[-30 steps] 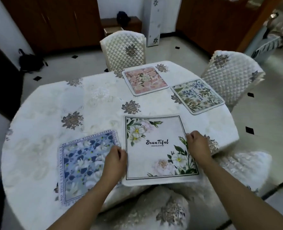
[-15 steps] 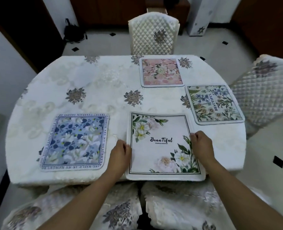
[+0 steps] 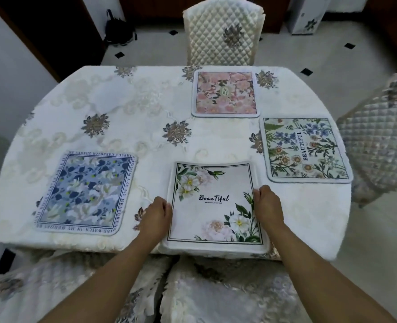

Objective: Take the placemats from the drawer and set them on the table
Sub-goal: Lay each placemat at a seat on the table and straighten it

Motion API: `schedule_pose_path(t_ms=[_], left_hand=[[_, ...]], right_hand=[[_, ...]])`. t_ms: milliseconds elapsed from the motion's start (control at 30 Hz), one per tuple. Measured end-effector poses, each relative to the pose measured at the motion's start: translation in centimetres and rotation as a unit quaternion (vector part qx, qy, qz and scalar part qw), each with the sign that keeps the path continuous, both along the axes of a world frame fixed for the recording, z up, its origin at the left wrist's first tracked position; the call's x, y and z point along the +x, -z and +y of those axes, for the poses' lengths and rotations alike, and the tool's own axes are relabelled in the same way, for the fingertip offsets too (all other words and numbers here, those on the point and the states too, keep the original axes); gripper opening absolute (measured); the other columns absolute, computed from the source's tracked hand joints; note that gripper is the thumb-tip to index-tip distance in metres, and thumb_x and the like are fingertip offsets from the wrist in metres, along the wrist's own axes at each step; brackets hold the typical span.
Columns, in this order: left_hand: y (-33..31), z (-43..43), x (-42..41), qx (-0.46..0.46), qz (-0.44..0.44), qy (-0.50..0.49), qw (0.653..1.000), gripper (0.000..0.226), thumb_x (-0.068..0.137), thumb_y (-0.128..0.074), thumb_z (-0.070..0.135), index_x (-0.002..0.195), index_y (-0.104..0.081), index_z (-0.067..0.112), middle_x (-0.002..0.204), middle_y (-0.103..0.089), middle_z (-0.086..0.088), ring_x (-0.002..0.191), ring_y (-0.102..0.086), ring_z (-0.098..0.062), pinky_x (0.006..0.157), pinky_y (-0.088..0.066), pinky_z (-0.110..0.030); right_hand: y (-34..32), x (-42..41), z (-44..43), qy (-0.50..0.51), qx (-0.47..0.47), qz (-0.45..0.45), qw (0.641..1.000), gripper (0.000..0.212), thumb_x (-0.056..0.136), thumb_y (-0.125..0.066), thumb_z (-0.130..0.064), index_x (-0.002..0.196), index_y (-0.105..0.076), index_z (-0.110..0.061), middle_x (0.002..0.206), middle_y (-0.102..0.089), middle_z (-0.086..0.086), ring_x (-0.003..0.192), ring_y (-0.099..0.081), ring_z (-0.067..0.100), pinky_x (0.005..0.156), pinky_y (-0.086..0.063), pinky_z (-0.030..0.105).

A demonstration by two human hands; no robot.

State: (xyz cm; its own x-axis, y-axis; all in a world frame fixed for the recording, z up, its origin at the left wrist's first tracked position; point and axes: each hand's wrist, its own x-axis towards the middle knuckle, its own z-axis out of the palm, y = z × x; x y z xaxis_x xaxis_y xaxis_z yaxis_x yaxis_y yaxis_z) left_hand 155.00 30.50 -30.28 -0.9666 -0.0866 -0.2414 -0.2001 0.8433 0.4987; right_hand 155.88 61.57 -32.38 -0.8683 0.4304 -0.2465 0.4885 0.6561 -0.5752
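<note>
A white placemat [image 3: 212, 203] printed with flowers and the word "Beautiful" lies at the table's near edge, its front border slightly over the rim. My left hand [image 3: 156, 214] grips its left side and my right hand [image 3: 267, 203] grips its right side. Three more placemats lie flat on the table [image 3: 134, 113]: a blue floral one [image 3: 85, 194] at the left, a pink one [image 3: 225, 94] at the far side, and a green botanical one [image 3: 305, 150] at the right.
The table wears a cream embroidered cloth. A quilted chair [image 3: 223, 31] stands at the far side, another [image 3: 379, 136] at the right, and two padded chair backs [image 3: 193, 287] sit right below my arms. A dark bag [image 3: 119, 31] lies on the floor.
The view has swung to face the table squarely. Both hands have kept hold of the white placemat and slid it a little farther onto the table, squaring it with the near edge.
</note>
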Motion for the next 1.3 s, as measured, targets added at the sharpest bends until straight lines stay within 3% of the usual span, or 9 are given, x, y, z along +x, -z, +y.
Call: schedule_pose_path(t_ms=[133,333,467,600,700,833,900,1033,1300], left_hand=[[0.8,2.3,-1.1,0.002,-0.004,-0.014,1.000,0.024,0.101,-0.042,0.024,0.088,-0.050,0.006,0.067,-0.052,-0.003,0.057,-0.043,-0.014,0.048,-0.024,-0.028],[3.7,3.0,-1.2,-0.020,-0.050,-0.017,0.998,0.021,0.099,-0.043,0.022,0.090,-0.050,0.004,0.079,-0.059,-0.013,0.074,-0.057,-0.033,0.061,-0.032,-0.033],[5.0,2.7,-0.9,-0.026,-0.054,-0.028,0.998,0.020,0.098,-0.046,0.023,0.092,-0.052,0.004,0.086,-0.061,-0.018,0.078,-0.057,-0.034,0.063,-0.034,-0.033],[4.8,3.1,0.0,-0.012,0.029,-0.056,0.998,0.022,0.087,-0.062,0.012,0.101,-0.052,-0.003,0.097,-0.056,-0.024,0.091,-0.054,-0.039,0.073,-0.044,-0.041],[5.0,5.1,2.0,-0.058,0.089,0.018,0.994,0.048,0.086,-0.058,0.020,0.125,-0.046,-0.007,0.123,-0.052,-0.032,0.113,-0.050,-0.046,0.095,-0.044,-0.051],[7.4,9.1,5.0,-0.055,0.062,0.203,0.976,0.064,0.092,-0.044,0.027,0.145,-0.028,-0.005,0.149,-0.034,-0.030,0.143,-0.025,-0.039,0.116,-0.027,-0.052],[8.9,9.5,5.7,-0.077,0.046,0.253,0.963,0.061,0.096,-0.041,0.026,0.146,-0.028,-0.006,0.152,-0.031,-0.027,0.148,-0.009,-0.033,0.118,-0.021,-0.052],[9.4,7.2,5.6,-0.101,0.068,0.288,0.950,0.058,0.101,-0.029,0.034,0.148,-0.030,0.001,0.156,-0.028,-0.018,0.148,-0.017,-0.029,0.119,-0.015,-0.042],[9.0,3.1,4.7,-0.069,0.047,0.283,0.955,0.062,0.103,-0.025,0.042,0.154,-0.013,0.009,0.162,-0.005,-0.007,0.150,-0.001,-0.020,0.121,-0.003,-0.035]], right_hand=[[1.3,-2.2,1.8,-0.013,0.013,-0.001,1.000,0.031,0.102,-0.039,-0.031,0.083,-0.045,-0.007,0.065,-0.049,0.002,0.066,-0.054,0.030,0.057,-0.035,0.034],[3.7,-2.0,2.5,-0.030,0.070,-0.029,0.997,0.027,0.101,-0.038,-0.030,0.086,-0.044,-0.009,0.076,-0.057,0.010,0.074,-0.061,0.036,0.059,-0.034,0.034],[4.5,-1.7,1.9,-0.007,0.096,-0.032,0.995,0.021,0.099,-0.043,-0.025,0.091,-0.046,-0.007,0.090,-0.059,0.017,0.078,-0.060,0.040,0.062,-0.038,0.037],[4.5,-0.6,0.4,0.016,0.148,0.048,0.988,0.034,0.084,-0.063,-0.013,0.113,-0.052,0.001,0.116,-0.054,0.025,0.107,-0.050,0.043,0.089,-0.040,0.049],[4.3,1.2,-2.9,-0.122,0.148,0.104,0.976,0.050,0.088,-0.057,-0.018,0.133,-0.044,-0.001,0.141,-0.043,0.027,0.130,-0.039,0.042,0.109,-0.030,0.053],[5.3,4.1,-8.3,-0.327,0.165,0.045,0.929,0.062,0.091,-0.052,-0.030,0.146,-0.034,-0.007,0.154,-0.033,0.018,0.145,-0.025,0.035,0.118,-0.013,0.052],[6.1,4.7,-9.1,-0.338,0.175,0.026,0.925,0.065,0.091,-0.053,-0.032,0.148,-0.032,-0.010,0.156,-0.030,0.014,0.147,-0.020,0.030,0.116,-0.009,0.049],[6.7,5.3,-6.1,-0.364,0.190,0.024,0.912,0.059,0.101,-0.026,-0.041,0.152,-0.025,-0.011,0.160,-0.020,0.009,0.150,-0.011,0.023,0.118,-0.010,0.043],[5.6,6.1,-2.0,-0.301,0.138,-0.018,0.943,0.060,0.100,-0.029,-0.040,0.152,-0.025,-0.010,0.160,-0.020,0.008,0.150,-0.006,0.019,0.120,-0.011,0.039]])
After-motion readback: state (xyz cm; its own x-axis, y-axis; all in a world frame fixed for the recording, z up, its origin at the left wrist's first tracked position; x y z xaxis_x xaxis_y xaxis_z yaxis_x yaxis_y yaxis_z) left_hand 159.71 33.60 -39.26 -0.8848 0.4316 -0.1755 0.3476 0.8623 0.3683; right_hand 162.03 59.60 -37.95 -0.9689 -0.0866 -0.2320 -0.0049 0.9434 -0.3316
